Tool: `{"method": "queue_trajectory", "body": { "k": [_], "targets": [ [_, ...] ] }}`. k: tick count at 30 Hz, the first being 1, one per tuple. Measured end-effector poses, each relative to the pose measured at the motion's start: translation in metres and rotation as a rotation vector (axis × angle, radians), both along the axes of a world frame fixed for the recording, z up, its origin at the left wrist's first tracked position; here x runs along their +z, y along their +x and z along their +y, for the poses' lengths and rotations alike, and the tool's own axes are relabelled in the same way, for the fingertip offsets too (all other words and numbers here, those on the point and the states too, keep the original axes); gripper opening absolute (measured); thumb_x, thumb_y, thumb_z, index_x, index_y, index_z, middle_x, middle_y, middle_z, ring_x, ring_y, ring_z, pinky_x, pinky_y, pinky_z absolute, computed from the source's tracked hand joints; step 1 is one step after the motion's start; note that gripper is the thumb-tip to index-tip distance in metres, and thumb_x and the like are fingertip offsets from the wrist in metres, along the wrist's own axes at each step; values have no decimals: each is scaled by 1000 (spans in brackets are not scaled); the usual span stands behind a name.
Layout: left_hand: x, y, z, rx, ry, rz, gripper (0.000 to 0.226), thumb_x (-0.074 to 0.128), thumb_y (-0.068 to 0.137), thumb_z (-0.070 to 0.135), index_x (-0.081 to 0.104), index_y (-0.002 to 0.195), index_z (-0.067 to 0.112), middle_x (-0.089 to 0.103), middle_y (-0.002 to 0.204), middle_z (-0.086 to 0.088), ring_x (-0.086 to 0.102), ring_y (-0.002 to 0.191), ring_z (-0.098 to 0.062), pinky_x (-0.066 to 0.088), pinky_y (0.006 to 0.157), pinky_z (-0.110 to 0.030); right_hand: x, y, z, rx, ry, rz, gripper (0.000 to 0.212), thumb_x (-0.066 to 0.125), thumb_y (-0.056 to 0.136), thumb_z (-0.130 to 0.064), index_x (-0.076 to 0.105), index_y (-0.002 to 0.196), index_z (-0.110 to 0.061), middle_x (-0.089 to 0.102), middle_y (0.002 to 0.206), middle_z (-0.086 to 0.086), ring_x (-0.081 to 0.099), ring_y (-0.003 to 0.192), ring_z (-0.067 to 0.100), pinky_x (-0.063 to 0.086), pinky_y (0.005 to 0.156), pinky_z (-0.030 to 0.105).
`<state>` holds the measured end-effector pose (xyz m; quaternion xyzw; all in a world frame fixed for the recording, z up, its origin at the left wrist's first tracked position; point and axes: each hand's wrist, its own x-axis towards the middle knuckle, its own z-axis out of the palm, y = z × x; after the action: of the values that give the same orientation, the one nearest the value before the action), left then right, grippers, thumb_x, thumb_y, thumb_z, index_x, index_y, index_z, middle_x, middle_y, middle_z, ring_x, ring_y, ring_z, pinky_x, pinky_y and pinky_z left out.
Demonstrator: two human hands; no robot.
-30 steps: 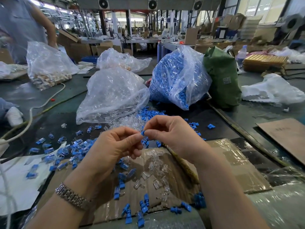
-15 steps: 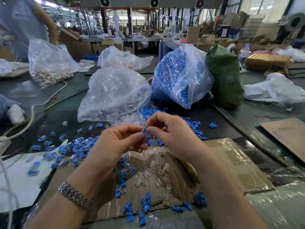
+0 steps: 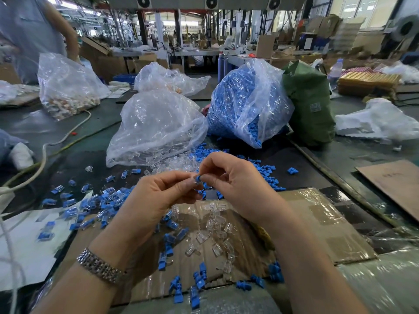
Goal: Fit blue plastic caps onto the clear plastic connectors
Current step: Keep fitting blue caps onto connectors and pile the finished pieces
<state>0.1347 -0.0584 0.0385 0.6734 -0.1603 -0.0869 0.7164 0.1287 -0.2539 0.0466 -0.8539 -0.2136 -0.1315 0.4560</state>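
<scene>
Peering between the fingertips, I can make out only a sliver of the blue cap point(image 3: 198, 178) and a glint of the clear connector point(image 3: 194, 182) under it; how far the two are seated together is hidden by the fingers. The cap is small, bright blue, blocky; the connector is transparent and nearly lost against the skin. My left hand point(image 3: 156, 200) pinches the pair with thumb and forefinger, its other fingers curled. My right hand point(image 3: 235, 180) meets it from the other side, thumb and forefinger closed on the same piece. Both are held up above the cardboard sheet point(image 3: 317, 227), where loose clear connectors point(image 3: 213, 236) and loose blue caps point(image 3: 199, 279) lie scattered. Behind stand a bag of blue caps point(image 3: 238, 105) and a clear bag point(image 3: 156, 125), its contents hard to read through the crumpled film.
</scene>
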Motion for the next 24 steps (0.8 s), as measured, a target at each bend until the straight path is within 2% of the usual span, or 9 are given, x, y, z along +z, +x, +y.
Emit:
{"method": "queue_trajectory", "body": {
  "k": [3, 9, 11, 13, 15, 18, 20, 24],
  "targets": [
    [-1, 1, 1, 24, -16, 8, 21, 72, 80, 14, 80, 98, 10, 77, 96, -19, 76, 84, -28, 60, 73, -25, 1, -1, 1, -1, -18, 6, 9, 68, 95, -13, 65, 90, -21, 62, 82, -8, 58, 79, 11, 50, 74, 29],
    [-2, 3, 3, 24, 17, -1, 22, 74, 77, 14, 80, 98, 13, 78, 94, -18, 76, 85, -28, 59, 74, -24, 4, -4, 3, 13, -38, 45, 8, 67, 95, -12, 66, 93, -19, 62, 82, -9, 56, 77, 6, 47, 74, 22],
    [-2, 3, 4, 20, 24, -8, 22, 74, 77, 15, 80, 99, 14, 78, 95, -16, 76, 86, -28, 60, 75, -24, 6, -6, 2, 3, -21, 78, 6, 69, 95, -16, 67, 94, -21, 65, 82, -8, 58, 76, 4, 47, 73, 20],
    [-2, 3, 4, 19, 16, -7, 23, 74, 77, 17, 80, 100, 15, 78, 97, -16, 76, 88, -28, 60, 77, -26, 8, -6, -3, -73, 0, 121, 8, 72, 93, -29, 65, 95, -25, 66, 83, -10, 58, 74, 0, 45, 70, 16],
    [-2, 4, 4, 32, -15, 7, 25, 75, 75, 18, 80, 99, 14, 78, 98, -17, 76, 89, -30, 61, 78, -29, 9, -8, -13, -260, -144, 161, 25, 70, 90, -49, 59, 97, -27, 63, 89, -11, 58, 80, 2, 46, 72, 21],
    [-3, 5, 4, 55, -50, 14, 26, 75, 73, 19, 81, 98, 13, 77, 99, -18, 76, 88, -31, 62, 79, -32, 5, -14, -25, -508, -619, 379, 51, 65, 85, -66, 50, 103, -21, 54, 113, -2, 53, 107, 20, 47, 90, 39],
    [-3, 6, 4, 78, -57, 11, 25, 75, 72, 19, 81, 96, 13, 78, 98, -17, 76, 86, -29, 62, 77, -31, 1, -16, -27, -538, -799, 514, 55, 69, 81, -67, 49, 98, -19, 51, 118, 7, 50, 115, 29, 46, 95, 43],
    [-3, 8, 3, 101, -51, 3, 25, 76, 71, 22, 81, 94, 13, 78, 98, -16, 76, 85, -28, 62, 77, -29, 3, -19, -21, -518, -829, 539, 48, 72, 86, -50, 37, 72, -20, 49, 100, 8, 44, 95, 27, 42, 78, 34]
  ]
}}
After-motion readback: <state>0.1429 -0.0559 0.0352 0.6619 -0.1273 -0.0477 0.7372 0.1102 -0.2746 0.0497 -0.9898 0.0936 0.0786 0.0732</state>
